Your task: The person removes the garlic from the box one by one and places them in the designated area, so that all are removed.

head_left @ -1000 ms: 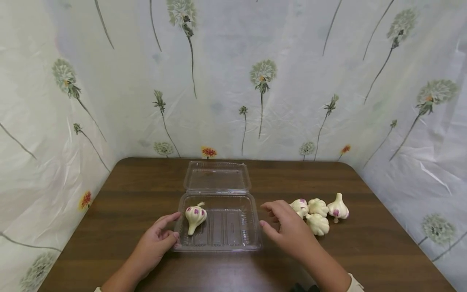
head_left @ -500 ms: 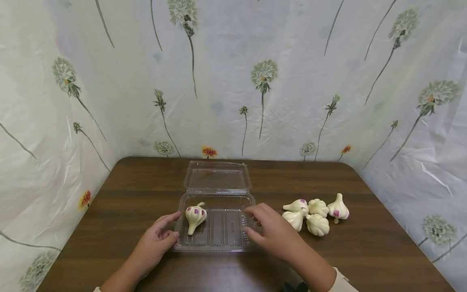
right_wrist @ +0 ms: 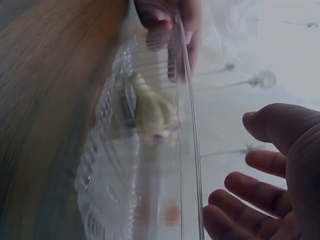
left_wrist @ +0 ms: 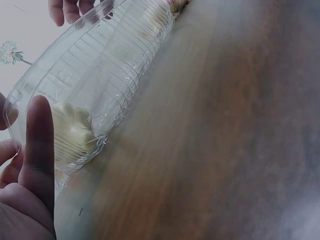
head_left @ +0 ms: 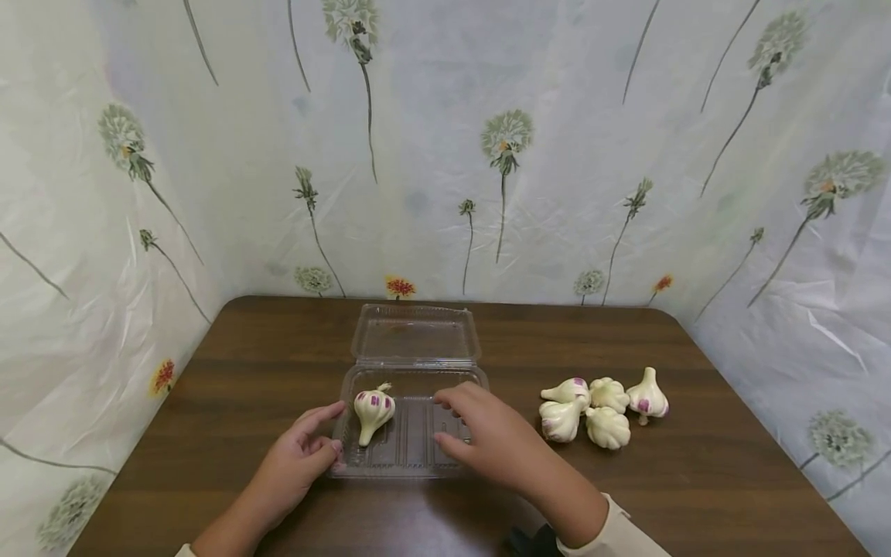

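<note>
A clear plastic clamshell container (head_left: 411, 471) lies on the brown table with its lid folded back. One garlic bulb (head_left: 373, 414), cream with purple marks, rests in its left part, neck toward the person. My left hand (head_left: 298, 456) pinches the container's left rim; in the right wrist view its fingers (right_wrist: 187, 30) lie on both sides of that edge. Over the right half of the container hovers my right hand (head_left: 480, 437), fingers loosely bent and apart from the thumb, holding nothing. Through the clear wall, the bulb (left_wrist: 75, 131) also shows in the left wrist view.
Several more garlic bulbs (head_left: 608, 428) sit in a cluster on the table (head_left: 724, 464), right of the container. The lid (head_left: 416, 334) stretches toward the back edge. Behind the table hangs a pale sheet (head_left: 418, 139) printed with dandelions.
My right hand has moved left, from beside the garlic cluster to over the container, uncovering bulbs it was hiding. The left hand and the bulb inside the container stay in place.
</note>
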